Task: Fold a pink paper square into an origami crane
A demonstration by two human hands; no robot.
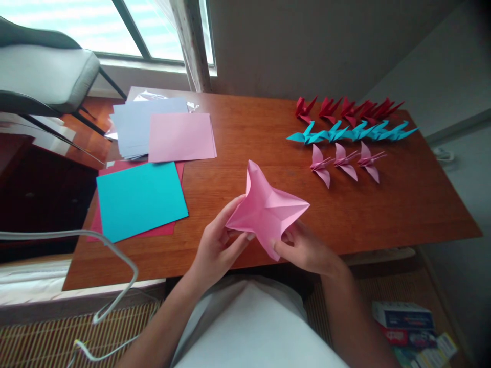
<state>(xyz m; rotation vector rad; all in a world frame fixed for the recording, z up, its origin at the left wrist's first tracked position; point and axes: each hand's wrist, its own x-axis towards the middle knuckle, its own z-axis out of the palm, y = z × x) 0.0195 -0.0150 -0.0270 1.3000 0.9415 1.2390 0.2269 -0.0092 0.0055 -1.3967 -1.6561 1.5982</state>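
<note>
A pink sheet of origami paper (264, 209), creased into a four-pointed star shape with a hollow middle, is held up over the table's front edge. My left hand (220, 243) grips its left side, thumb below the left point and fingers partly behind it. On the lower right, my right hand (303, 248) pinches the paper, its thumb on the near point and its other fingers behind. Beyond, to the right, stand three pink paper cranes (345, 162), a row of several blue cranes (353, 133) and a row of several red cranes (347, 110).
On the wooden table (245, 133), blue sheets (141, 199) lie over red ones at the left. Behind them are pink sheets (182, 138) and pale grey-blue sheets (132, 128). A white cable (115, 250) loops at the lower left. A chair (49, 71) stands near the window.
</note>
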